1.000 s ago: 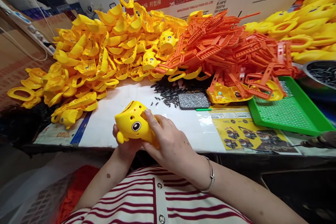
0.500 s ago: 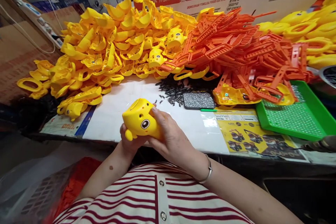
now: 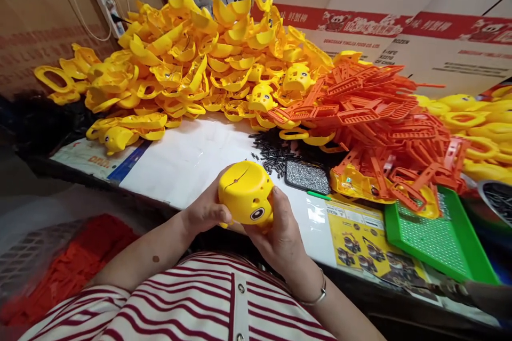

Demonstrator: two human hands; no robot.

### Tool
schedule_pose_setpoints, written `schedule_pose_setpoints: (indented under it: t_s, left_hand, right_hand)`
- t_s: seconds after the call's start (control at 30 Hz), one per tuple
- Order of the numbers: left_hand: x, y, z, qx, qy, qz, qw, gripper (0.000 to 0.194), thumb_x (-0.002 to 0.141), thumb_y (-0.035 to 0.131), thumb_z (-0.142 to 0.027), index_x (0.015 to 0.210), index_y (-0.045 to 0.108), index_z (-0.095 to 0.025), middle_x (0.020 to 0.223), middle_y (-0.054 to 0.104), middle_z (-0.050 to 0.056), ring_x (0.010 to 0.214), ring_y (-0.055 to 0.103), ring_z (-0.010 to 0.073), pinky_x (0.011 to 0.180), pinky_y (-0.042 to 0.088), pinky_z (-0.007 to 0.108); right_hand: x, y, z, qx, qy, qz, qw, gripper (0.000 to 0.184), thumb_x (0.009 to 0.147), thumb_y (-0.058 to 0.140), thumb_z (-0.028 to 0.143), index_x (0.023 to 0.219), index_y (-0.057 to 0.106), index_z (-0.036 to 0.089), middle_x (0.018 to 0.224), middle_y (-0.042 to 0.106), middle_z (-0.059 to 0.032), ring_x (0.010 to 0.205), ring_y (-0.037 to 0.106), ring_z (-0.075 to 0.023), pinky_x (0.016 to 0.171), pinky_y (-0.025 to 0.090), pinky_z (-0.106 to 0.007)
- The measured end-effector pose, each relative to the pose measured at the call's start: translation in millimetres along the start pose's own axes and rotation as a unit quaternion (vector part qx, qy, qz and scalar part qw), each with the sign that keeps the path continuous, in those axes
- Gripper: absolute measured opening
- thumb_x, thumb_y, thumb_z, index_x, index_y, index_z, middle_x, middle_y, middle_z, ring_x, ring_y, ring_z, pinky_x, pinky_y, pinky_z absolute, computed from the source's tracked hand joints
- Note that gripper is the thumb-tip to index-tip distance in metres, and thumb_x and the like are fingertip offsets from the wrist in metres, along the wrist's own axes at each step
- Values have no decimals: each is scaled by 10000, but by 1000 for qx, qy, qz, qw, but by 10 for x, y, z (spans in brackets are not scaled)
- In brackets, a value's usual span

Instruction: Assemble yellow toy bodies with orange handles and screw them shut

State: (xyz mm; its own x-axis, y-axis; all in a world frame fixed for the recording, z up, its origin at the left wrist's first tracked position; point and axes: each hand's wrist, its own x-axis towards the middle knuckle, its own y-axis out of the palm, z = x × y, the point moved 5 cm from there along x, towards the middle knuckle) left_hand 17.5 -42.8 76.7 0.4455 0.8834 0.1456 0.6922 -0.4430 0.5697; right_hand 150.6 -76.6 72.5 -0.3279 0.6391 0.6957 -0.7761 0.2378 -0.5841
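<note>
A yellow plastic toy body [image 3: 247, 192] with a printed eye sits between both hands, close to my chest at the table's front edge. My left hand [image 3: 207, 209] cups its left side with fingers curled under it. My right hand [image 3: 281, 228] wraps the right side, thumb up along the shell; a bracelet is on that wrist. The toy's smooth top with a seam faces up and the eye points down toward me.
A big heap of yellow shells [image 3: 188, 58] fills the back left, a pile of orange strips [image 3: 372, 112] the back right. Black pins [image 3: 272, 149], a dark pad [image 3: 307, 176], a green tray [image 3: 436, 234] and a printed sheet [image 3: 360, 234] lie on the white table [image 3: 188, 160]. Cardboard boxes stand behind.
The toy has been turned in my hands so its rounded top faces up and the eye faces down. The view has swung left and tilted.
</note>
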Motion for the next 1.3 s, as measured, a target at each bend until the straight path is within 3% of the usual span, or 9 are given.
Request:
schedule_pose_setpoints:
  t_s: [0.07, 0.2, 0.3, 0.43, 0.53, 0.9, 1.0, 1.17, 1.3]
  left_hand:
    - [-11, 9, -10, -2, 11, -7, 1000, 720, 528, 864, -579, 1084, 663, -167, 1128, 694, 139, 1121, 629, 382, 910, 531, 440]
    - [-24, -2, -47, -7, -4, -58, 998, 611, 618, 848, -418, 1140, 627, -189, 1058, 702, 100, 999, 675, 316, 830, 547, 381]
    - [-26, -2, -79, 7, -17, -98, 995, 628, 598, 868, -320, 1156, 610, -192, 1105, 686, 98, 1047, 652, 313, 920, 519, 421]
    - [-33, 1, -82, 10, -11, -167, 986, 791, 495, 914, -203, 1207, 570, -216, 1147, 656, 87, 1132, 607, 335, 1011, 472, 498]
    - [-34, 5, -67, 26, 2, -202, 979, 720, 520, 903, -204, 1169, 590, -202, 1125, 660, 81, 1117, 608, 325, 1022, 467, 506]
    - [-37, 1, -53, -28, -17, -205, 978, 681, 521, 868, -105, 1140, 602, -202, 1095, 663, 62, 1110, 612, 315, 1048, 442, 532]
    - [-37, -23, -19, -40, -13, -219, 975, 686, 545, 876, -139, 1160, 580, -208, 1117, 660, 64, 1112, 610, 303, 1057, 436, 528]
    - [-45, -56, 46, 8, -61, -237, 970, 900, 501, 908, -143, 1289, 484, -234, 1170, 631, 66, 1117, 598, 282, 1057, 436, 532]
    - [-47, -130, 93, 16, -61, -259, 964, 802, 564, 876, -159, 1258, 477, -207, 1135, 643, 53, 1086, 612, 241, 1030, 472, 462]
  right_hand:
    - [-15, 11, 4, 1, 8, -7, 1000, 906, 877, 598, 204, 1555, 7, 317, 1367, 494, -188, 1248, 559, -308, 867, 584, -511]
    - [-41, 58, -32, -12, 29, 15, 999, 879, 881, 567, 182, 1554, 11, 290, 1336, 515, -185, 1220, 579, -306, 861, 587, -508]
    - [-26, 54, -51, -39, 27, 22, 999, 880, 883, 563, 176, 1550, 4, 304, 1327, 523, -174, 1181, 597, -295, 869, 584, -536]
    - [8, 20, -39, -123, -1, 6, 992, 869, 899, 555, 208, 1553, -6, 311, 1346, 494, -198, 1196, 575, -324, 857, 576, -603]
    - [9, 25, -32, -146, -11, 8, 989, 859, 911, 542, 234, 1557, -22, 295, 1336, 493, -207, 1208, 564, -331, 839, 588, -599]
    - [-10, 18, -46, -174, -31, -11, 984, 903, 880, 595, 220, 1563, 11, 307, 1340, 487, -201, 1200, 563, -339, 812, 602, -577]
    - [3, 16, -26, -186, -5, 4, 982, 898, 887, 596, 241, 1562, 7, 307, 1329, 499, -197, 1187, 574, -327, 810, 611, -560]
    - [32, 27, 9, -205, 45, 45, 977, 810, 925, 547, 329, 1561, 49, 270, 1279, 530, -206, 1115, 604, -320, 766, 625, -524]
    - [55, 45, -6, -223, 61, 89, 969, 769, 931, 532, 382, 1555, 100, 258, 1276, 548, -213, 1073, 625, -324, 717, 634, -481]
